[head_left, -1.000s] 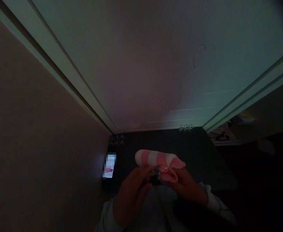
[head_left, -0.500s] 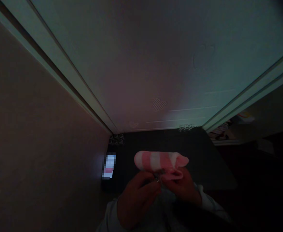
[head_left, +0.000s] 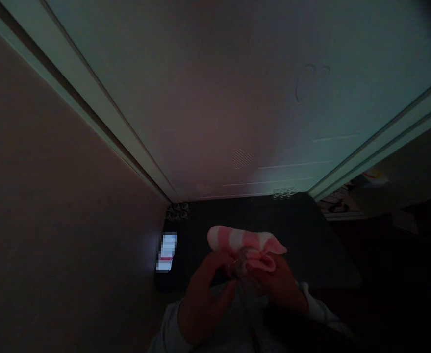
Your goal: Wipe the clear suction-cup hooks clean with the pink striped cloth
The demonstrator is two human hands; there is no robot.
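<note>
A pink and white striped sock (head_left: 237, 239) is held above the dark table, its rounded toe to the left and its loose pink opening to the right. My right hand (head_left: 279, 287) is closed on the sock's open end. My left hand (head_left: 206, 299) is just below the toe half, thumb and fingers curved around a small shiny, see-through thing (head_left: 237, 264) between the hands. The dim light hides what that small thing is and how it touches the sock.
On the dark table (head_left: 311, 235), a lit phone (head_left: 166, 251) lies at the left edge. Small clear ring-shaped items (head_left: 177, 211) stand at the back left, more (head_left: 284, 192) at the back right. A pale panel with heart reliefs (head_left: 243, 158) rises behind.
The fingers of my left hand have spread somewhat apart. The sock has tilted, its toe shifting slightly up and right, and the pink fold near my right hand has changed shape.
</note>
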